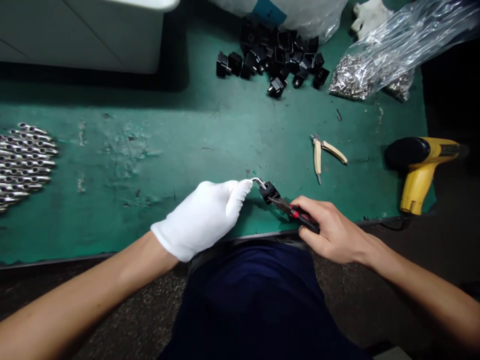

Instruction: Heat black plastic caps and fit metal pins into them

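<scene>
My left hand [210, 215], in a white glove, is closed with thumb and fingertips pinching a thin bent metal rod [257, 180]. The rod's other end meets a small black plastic part [269, 192], held just above the table's front edge. Bare, my right hand [332, 227] is wrapped round the pliers [300, 215], which have black and red handles. Their jaws touch the lower right side of the black part; whether they grip it I cannot tell. Beyond my right hand lies a pair of cream-handled nippers [318, 155], handles spread.
On the green table [180, 135] lie a heap of black plastic parts [277, 55], a clear bag of small metal pieces [356, 75] and a yellow heat gun [420, 165]. Rows of metal tubes [26, 162] sit at left. A pale bin [86, 35] stands at back left.
</scene>
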Motion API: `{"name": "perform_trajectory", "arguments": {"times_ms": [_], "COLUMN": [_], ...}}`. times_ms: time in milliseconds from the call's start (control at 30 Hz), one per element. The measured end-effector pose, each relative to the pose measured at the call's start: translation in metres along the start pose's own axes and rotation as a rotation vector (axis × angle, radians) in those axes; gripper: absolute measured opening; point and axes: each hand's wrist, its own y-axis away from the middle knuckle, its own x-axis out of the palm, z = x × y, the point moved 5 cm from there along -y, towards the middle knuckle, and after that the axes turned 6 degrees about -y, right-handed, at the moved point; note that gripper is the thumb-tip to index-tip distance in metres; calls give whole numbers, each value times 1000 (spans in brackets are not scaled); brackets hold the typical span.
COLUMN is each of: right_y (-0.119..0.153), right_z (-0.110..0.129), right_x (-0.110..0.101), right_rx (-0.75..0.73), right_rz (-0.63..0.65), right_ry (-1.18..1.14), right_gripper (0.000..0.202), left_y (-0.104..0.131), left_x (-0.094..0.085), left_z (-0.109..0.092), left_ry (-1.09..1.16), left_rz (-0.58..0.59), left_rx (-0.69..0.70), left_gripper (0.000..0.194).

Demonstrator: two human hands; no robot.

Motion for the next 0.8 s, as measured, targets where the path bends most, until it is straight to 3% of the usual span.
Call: {"name": "perform_trajectory", "arguments": {"times_ms": [100,167,300,400,533,633,800], "right_y": [0,-1,-1,-2,-5,-11,-37], "right_z": [2,4,8,9,15,24,59], "right_x": [3,3,4,5,9,15,9], "right_rx": [0,-4,-4,9,0,-59,-321], "right_rz": [-28,-45,-60,-80,-93,-128,-284], "right_ry": [-41,-59,-82,-79,-74,-80,-20], "right_gripper": [27,27,30,31,30,29,28], "left_y": [2,4,17,26,41,53,66], "left_x": [2,8,29,32,33,35,43], "left_z": [5,8,0,-6,-2,5,31], "left_ry": [245,528,1159,1415,1576,1634,1701], "left_rz": [-49,-27,295,396,392,318,149], "left_rx": [-122,-257,-540,-606,-646,-654,-615], "left_gripper": [45,48,55,57,58,56,61]}}
